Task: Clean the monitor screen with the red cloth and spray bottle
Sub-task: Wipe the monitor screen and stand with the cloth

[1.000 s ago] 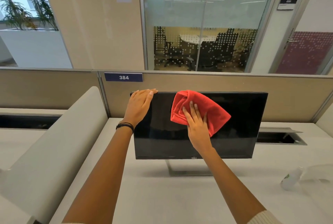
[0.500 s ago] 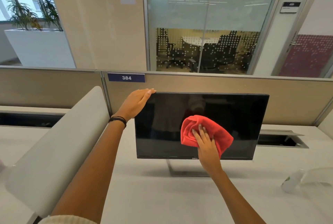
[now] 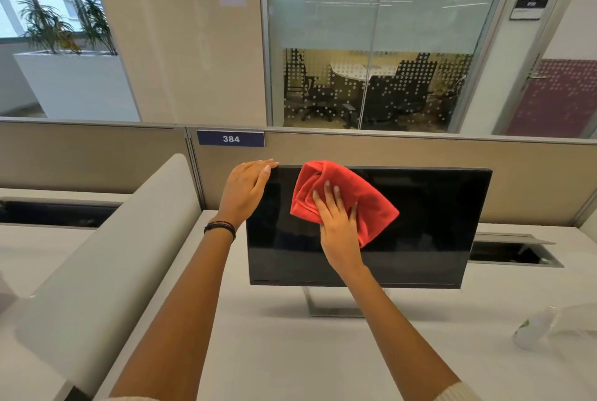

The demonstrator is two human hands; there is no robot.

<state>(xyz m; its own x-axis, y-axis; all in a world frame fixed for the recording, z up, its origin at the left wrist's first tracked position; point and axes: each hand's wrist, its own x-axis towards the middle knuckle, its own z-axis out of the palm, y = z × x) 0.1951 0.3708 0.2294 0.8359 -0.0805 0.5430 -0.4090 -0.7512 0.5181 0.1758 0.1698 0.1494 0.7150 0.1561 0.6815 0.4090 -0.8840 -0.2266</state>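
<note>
Hand (image 3: 340,232) flat on red cloth (image 3: 374,203)

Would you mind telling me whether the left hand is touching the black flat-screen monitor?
Touching. The head view shows the left hand resting its straight fingers over the top left corner of the black flat-screen monitor, with no gap visible.

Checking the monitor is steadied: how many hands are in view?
2. The left hand rests on the monitor's top left corner; the right hand presses the red cloth against the screen's upper left part.
</note>
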